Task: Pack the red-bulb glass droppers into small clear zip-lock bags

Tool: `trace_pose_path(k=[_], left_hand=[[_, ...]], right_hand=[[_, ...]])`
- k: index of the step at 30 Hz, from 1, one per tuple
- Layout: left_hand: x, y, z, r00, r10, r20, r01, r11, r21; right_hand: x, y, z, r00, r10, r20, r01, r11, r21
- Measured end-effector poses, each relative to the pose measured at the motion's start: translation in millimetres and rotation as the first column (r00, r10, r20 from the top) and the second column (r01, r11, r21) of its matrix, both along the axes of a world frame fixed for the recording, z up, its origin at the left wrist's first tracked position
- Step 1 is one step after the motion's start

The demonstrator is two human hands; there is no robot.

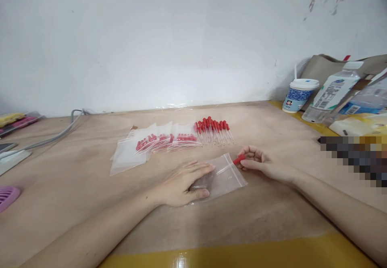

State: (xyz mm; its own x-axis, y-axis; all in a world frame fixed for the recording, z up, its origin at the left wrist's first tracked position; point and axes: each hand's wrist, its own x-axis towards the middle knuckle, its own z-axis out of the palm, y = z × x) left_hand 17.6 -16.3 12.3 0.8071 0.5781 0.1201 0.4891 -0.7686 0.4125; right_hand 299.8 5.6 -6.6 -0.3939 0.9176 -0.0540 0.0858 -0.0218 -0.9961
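Note:
My left hand (186,183) lies flat with fingers spread on a clear zip-lock bag (226,179), pressing it to the table. At the bag's mouth on the right, my right hand (255,162) pinches the red bulb of a dropper (238,159). The dropper's thin clear tube points left into the mouth of the bag. Behind the hands lies a row of loose red-bulbed droppers (213,126), tubes toward me. To their left, several zip-lock bags (165,139) with red-bulbed droppers inside overlap one another. An empty-looking bag (127,157) lies at their left end.
A paper cup with a straw (299,94), a plastic bottle (332,92) and a grey bag (320,66) stand at the back right. A grey cable (57,135) and a purple slotted object (9,197) lie on the left. Yellow tape (242,254) runs along the front edge.

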Motion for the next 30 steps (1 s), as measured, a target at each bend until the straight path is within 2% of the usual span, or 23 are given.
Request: trace_pose_path(k=[3,8,12,15,21,24,26,30], left_hand=[[-0.1,0.2,-0.2,1.0,0.002,-0.002,-0.002,1.0,0.006],[0.8,0.1,0.6,1.0,-0.015,-0.011,0.015,1.0,0.022],[0.8,-0.3,1.2,1.0,-0.018,0.0,0.018,0.999,0.035],[0.8,-0.5,1.5,1.0,-0.016,0.018,0.015,1.0,0.024],[0.9,-0.7,-2.2,0.992,-0.016,0.125,0.016,1.0,0.001],[0.0,-2.2,-4.4,0.973,-0.001,0.23,0.0,1.0,0.005],[-0.8,-3.4,-5.2,0.97,0.018,0.241,-0.016,1.0,-0.012],[-0.9,-4.7,-5.8,0.978,0.043,0.204,-0.036,0.999,-0.039]], right_hand=[[7.0,0.0,5.4,0.985,0.131,0.115,-0.14,0.987,0.082],[0.9,-3.7,8.2,0.981,0.162,0.11,-0.183,0.957,0.226],[-6.2,-4.7,6.6,0.955,0.295,0.014,-0.293,0.941,0.169],[-8.9,-4.5,5.6,0.949,0.315,-0.028,-0.31,0.945,0.105],[-9.7,0.3,3.4,0.953,0.29,0.089,-0.291,0.957,-0.01],[-8.1,3.5,1.1,0.959,0.256,0.121,-0.257,0.966,-0.011],[-6.7,5.3,-0.9,0.96,0.243,0.139,-0.246,0.969,0.007],[-6.4,6.2,-0.3,0.939,0.264,0.221,-0.299,0.944,0.14]])
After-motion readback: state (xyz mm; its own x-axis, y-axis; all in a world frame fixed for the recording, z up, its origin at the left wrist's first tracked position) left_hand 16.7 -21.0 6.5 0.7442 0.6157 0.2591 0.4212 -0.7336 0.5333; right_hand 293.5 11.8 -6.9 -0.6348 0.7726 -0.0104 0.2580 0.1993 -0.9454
